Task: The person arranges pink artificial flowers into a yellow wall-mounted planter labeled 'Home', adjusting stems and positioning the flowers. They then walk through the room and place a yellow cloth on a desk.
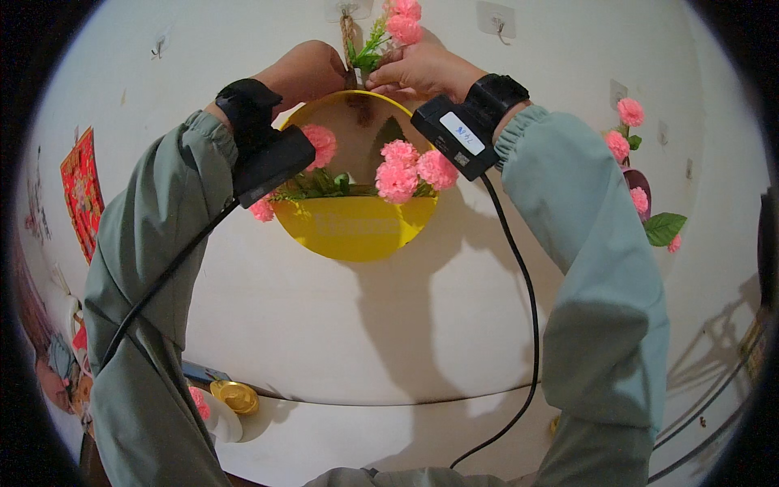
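Observation:
A round yellow wall planter [356, 234] hangs on the white wall by a twisted rope loop [347, 39], which runs up to a clear adhesive hook [347, 11]. Pink artificial flowers [398, 173] and green leaves fill its half-round pocket. My left hand [310, 70] is at the planter's top rim beside the rope; its fingertips are hidden. Close to its right, my right hand [420, 70] has thumb and fingers closed around the base of an upright pink artificial flower sprig [380, 36], just above the rim. Both wrists carry strapped black devices.
Other adhesive hooks [499, 27] are on the wall. At right hangs another planter with pink flowers [630, 112]; at left, a red patterned cloth [82, 189]. A gold ornament [236, 397] and a white pot [222, 420] stand on the ledge below. A black cable [529, 292] dangles from my right wrist.

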Tool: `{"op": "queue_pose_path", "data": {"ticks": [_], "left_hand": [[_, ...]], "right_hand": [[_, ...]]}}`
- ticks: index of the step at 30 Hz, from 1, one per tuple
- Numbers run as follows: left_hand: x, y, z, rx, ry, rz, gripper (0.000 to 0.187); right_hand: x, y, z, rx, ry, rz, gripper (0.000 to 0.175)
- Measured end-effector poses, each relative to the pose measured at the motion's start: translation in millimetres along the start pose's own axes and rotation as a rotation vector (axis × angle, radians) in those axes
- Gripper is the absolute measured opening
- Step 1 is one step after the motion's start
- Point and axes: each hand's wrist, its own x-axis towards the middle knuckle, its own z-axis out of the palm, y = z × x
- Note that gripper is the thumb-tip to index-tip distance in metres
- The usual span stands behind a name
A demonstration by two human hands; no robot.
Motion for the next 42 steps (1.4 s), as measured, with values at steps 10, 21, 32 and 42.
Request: {"op": "queue_pose_path", "data": {"ticks": [10, 21, 32, 42], "left_hand": [[-6, 6, -8, -0.193, -0.111, -0.041, 0.023], [-15, 5, -12, -0.288, -0.105, -0.119, 0.035], [-32, 3, -29, -0.228, -0.108, -0.119, 0.042], [-101, -21, -57, -0.214, 0.295, -0.076, 0.050]], "right_hand": [[-40, -19, -10, -0.110, -0.026, 0.180, 0.029], [-66, -20, -4, -0.070, 0.006, 0.172, 0.028], [-92, -7, -25, 0.015, 0.083, 0.176, 0.025], [-150, 1, -29, -0.081, 0.390, 0.110, 0.027]]}}
